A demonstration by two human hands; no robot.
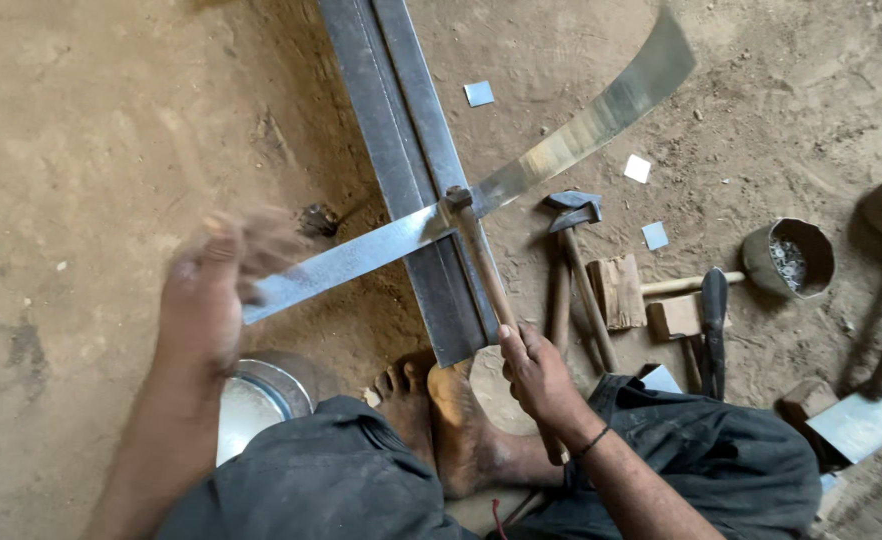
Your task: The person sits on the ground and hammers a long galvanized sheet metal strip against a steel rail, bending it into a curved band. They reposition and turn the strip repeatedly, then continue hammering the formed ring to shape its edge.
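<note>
Gripping wooden hammer handle, right hand; curved shiny strip in left hand.

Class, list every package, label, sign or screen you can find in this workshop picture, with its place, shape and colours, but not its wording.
No package, label, sign or screen shows here.
Nearest to a container: a round dark metal tin on the dirt floor at right, holding pale scraps.
The left hand grips a long shiny metal strip; the right hand holds a wooden-handled hammer on it.
</note>
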